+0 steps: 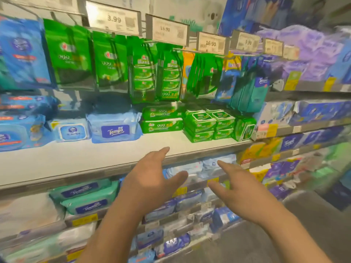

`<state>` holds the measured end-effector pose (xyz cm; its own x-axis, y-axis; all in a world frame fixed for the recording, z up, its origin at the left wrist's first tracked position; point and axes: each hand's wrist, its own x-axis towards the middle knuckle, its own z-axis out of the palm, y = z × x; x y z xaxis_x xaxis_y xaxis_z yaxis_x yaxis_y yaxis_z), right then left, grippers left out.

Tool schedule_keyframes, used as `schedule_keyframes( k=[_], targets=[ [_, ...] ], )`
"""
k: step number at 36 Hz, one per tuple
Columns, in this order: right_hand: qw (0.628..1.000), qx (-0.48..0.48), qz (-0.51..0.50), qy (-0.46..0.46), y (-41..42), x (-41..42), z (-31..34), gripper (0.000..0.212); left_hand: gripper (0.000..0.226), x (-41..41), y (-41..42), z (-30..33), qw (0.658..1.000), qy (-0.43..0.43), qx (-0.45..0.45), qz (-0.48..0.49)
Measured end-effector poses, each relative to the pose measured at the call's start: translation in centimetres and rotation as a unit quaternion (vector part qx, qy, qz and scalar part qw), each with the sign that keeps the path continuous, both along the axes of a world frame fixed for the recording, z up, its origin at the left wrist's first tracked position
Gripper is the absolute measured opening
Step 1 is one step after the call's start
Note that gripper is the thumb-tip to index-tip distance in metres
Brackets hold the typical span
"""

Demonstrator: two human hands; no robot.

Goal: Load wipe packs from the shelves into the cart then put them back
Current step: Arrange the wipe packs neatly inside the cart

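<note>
Both my hands reach out toward a white shelf (106, 158), empty and with fingers spread. My left hand (152, 175) hovers at the shelf's front edge, fingertips pointing at the green wipe packs (161, 120) stacked on it. My right hand (237, 186) is lower and to the right, in front of pale blue packs (210, 164) on the shelf below. More green packs (209, 124) lie in stacks further right. A blue Tempo wipe pack (115, 128) and a smaller white-lidded pack (71, 130) sit on the left of the shelf. No cart is in view.
Green pouches (110, 59) and bundled packs (157, 76) hang from hooks above, under price tags (167, 29). Teal packs (85, 196) fill the lower shelf at left. Purple and blue tissue packs (311, 57) line the shelves to the right. Grey floor (303, 234) shows bottom right.
</note>
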<state>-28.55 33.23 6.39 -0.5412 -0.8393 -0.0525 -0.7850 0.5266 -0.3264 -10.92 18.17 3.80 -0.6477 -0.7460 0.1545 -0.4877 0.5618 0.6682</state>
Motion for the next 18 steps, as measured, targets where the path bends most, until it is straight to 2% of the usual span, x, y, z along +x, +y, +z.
schedule_keyframes(
  k=[9,14,18],
  targets=[
    [0.999,-0.038,-0.027,-0.007,-4.7,-6.9,1.2,0.077,0.076,-7.5,-6.0,1.2,0.999,0.033,0.007,-0.023],
    [0.998,-0.062,-0.029,0.018,-7.3,-10.6,1.2,0.074,0.079,-10.9,-8.6,1.7,0.999,0.026,0.006,-0.026],
    [0.993,-0.118,-0.016,-0.027,-9.8,-13.8,1.6,0.069,0.085,-13.9,-10.7,1.9,1.0,0.028,-0.011,-0.004]
  ],
)
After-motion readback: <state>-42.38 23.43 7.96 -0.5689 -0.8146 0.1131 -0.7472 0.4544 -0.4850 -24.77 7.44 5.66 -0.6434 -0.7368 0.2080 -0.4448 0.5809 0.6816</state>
